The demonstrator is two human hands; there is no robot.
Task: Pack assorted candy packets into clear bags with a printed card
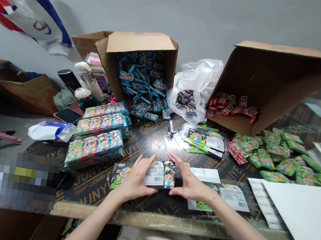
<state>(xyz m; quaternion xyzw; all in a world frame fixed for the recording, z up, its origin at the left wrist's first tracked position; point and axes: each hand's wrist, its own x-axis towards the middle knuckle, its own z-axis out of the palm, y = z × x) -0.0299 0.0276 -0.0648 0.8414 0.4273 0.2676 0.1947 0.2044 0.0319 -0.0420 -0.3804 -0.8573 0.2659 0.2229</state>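
Observation:
A small stack of printed card packets (160, 173) lies on the dark table (151, 141) in front of me. My left hand (135, 179) presses against the stack's left side, fingers curled round its edge. My right hand (188, 180) grips the stack's right side the same way. Another flat packet (119, 172) sticks out under my left hand. A clear-wrapped sheet with a white label (229, 196) lies just right of my right hand.
Rows of stacked colourful packets (97, 136) sit at left. A tipped cardboard box of blue packets (142, 80), a plastic bag (194, 87) and a tipped box with red packets (269, 84) stand behind. Green packets (277, 154) and white sheets (306, 216) lie at right.

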